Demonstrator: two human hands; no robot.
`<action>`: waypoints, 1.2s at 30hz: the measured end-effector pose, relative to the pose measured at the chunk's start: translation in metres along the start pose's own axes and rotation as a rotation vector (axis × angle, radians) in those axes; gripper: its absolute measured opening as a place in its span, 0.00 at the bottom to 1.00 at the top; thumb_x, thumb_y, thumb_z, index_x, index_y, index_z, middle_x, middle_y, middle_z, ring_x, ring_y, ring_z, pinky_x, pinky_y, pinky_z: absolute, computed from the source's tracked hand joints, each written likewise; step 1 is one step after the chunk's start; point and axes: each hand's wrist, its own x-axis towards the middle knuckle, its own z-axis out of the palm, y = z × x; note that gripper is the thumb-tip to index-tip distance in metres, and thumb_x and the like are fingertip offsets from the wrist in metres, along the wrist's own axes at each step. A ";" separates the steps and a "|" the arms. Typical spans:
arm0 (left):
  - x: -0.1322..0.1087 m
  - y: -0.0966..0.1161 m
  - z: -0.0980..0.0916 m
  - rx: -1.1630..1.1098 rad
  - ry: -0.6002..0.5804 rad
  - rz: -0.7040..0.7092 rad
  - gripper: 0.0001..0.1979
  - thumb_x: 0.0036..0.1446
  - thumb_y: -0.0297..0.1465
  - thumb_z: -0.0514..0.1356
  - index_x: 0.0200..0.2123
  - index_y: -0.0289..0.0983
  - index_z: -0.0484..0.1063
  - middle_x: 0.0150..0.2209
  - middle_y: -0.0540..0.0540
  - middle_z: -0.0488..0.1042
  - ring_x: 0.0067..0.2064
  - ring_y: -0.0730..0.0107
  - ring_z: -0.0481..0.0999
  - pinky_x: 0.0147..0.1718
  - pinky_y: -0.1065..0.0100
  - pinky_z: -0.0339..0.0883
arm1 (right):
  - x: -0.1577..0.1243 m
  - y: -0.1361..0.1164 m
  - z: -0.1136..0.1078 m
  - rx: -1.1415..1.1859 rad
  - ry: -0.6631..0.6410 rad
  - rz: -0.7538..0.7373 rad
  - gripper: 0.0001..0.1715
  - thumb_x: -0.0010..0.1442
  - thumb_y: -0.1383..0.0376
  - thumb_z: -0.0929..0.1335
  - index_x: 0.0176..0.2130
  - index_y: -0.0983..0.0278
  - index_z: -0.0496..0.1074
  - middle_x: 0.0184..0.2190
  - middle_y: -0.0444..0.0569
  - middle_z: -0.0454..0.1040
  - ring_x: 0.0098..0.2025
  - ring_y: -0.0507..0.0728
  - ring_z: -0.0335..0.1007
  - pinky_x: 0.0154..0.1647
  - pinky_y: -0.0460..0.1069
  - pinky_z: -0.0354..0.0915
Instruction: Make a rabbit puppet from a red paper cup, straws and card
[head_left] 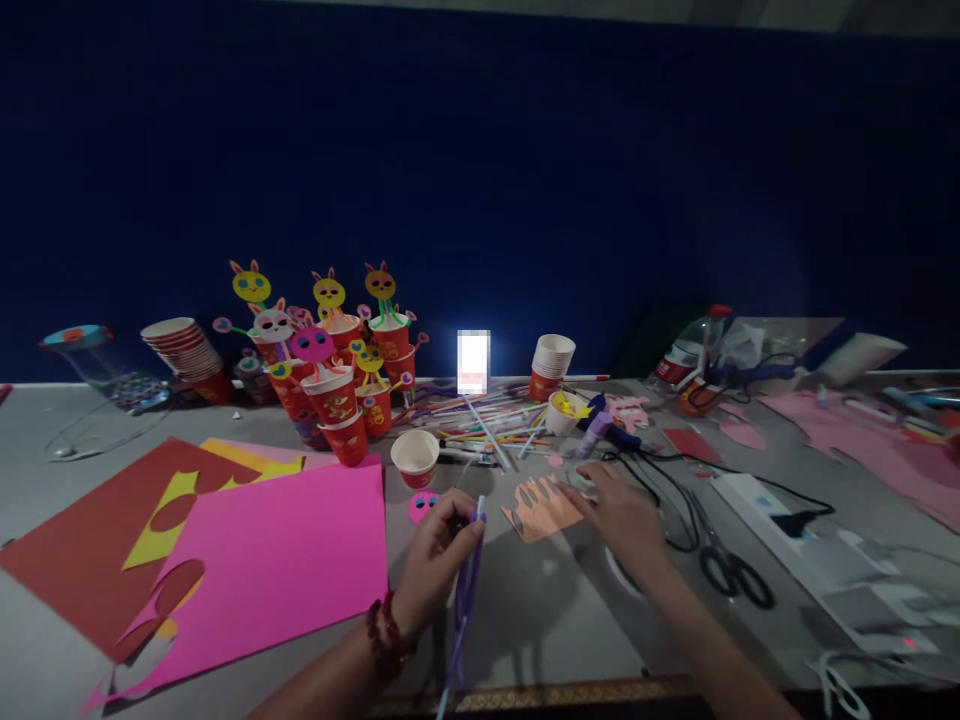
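Observation:
My left hand [439,552] is closed in a pinch on a purple pipe cleaner [465,590] that hangs down toward the table's front edge. A small pink round face cutout [421,505] lies just left of that hand. My right hand [616,510] reaches forward with its fingers spread flat on the table, touching the right edge of an orange paper cutout with finger-like strips [538,508]. A glue gun [604,425] lies a little beyond the right hand.
Large pink [277,560], red [82,550] and yellow foam sheets cover the left. Red paper cups with bunny faces [337,385] stand at the back, beside cup stacks [187,350] and scattered straws [487,425]. Scissors [731,570], cables and a power strip [765,505] lie right.

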 end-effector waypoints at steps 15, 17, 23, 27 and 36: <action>0.006 -0.005 -0.004 -0.296 0.148 -0.064 0.11 0.53 0.34 0.67 0.37 0.38 0.69 0.34 0.50 0.70 0.38 0.70 0.68 0.40 0.69 0.63 | 0.001 -0.121 0.013 1.638 -0.613 0.274 0.16 0.54 0.56 0.74 0.35 0.63 0.69 0.28 0.41 0.66 0.28 0.49 0.61 0.29 0.45 0.59; 0.006 -0.006 -0.005 -0.312 0.134 -0.068 0.11 0.53 0.34 0.67 0.36 0.38 0.69 0.34 0.50 0.69 0.38 0.71 0.68 0.40 0.69 0.63 | -0.001 -0.120 0.015 1.668 -0.627 0.300 0.15 0.55 0.57 0.74 0.36 0.63 0.70 0.28 0.41 0.66 0.28 0.49 0.61 0.30 0.45 0.58; 0.006 -0.010 -0.003 -0.417 0.093 -0.149 0.13 0.50 0.32 0.69 0.36 0.38 0.70 0.33 0.51 0.70 0.36 0.73 0.68 0.36 0.72 0.63 | -0.005 -0.120 0.020 1.657 -0.572 0.299 0.16 0.52 0.57 0.76 0.31 0.63 0.69 0.28 0.42 0.66 0.31 0.50 0.60 0.32 0.44 0.59; 0.004 -0.009 0.001 -0.526 0.061 -0.234 0.14 0.48 0.33 0.71 0.36 0.38 0.70 0.32 0.52 0.71 0.33 0.75 0.69 0.33 0.74 0.63 | -0.006 -0.118 0.027 1.659 -0.567 0.290 0.20 0.50 0.55 0.77 0.32 0.62 0.66 0.25 0.39 0.64 0.27 0.49 0.57 0.27 0.43 0.56; 0.003 -0.007 0.006 -0.643 -0.100 -0.342 0.16 0.49 0.36 0.70 0.39 0.39 0.71 0.30 0.52 0.71 0.27 0.80 0.68 0.30 0.75 0.62 | -0.008 -0.110 0.039 1.559 -0.512 0.197 0.29 0.44 0.49 0.78 0.28 0.61 0.60 0.23 0.37 0.59 0.24 0.48 0.54 0.24 0.44 0.52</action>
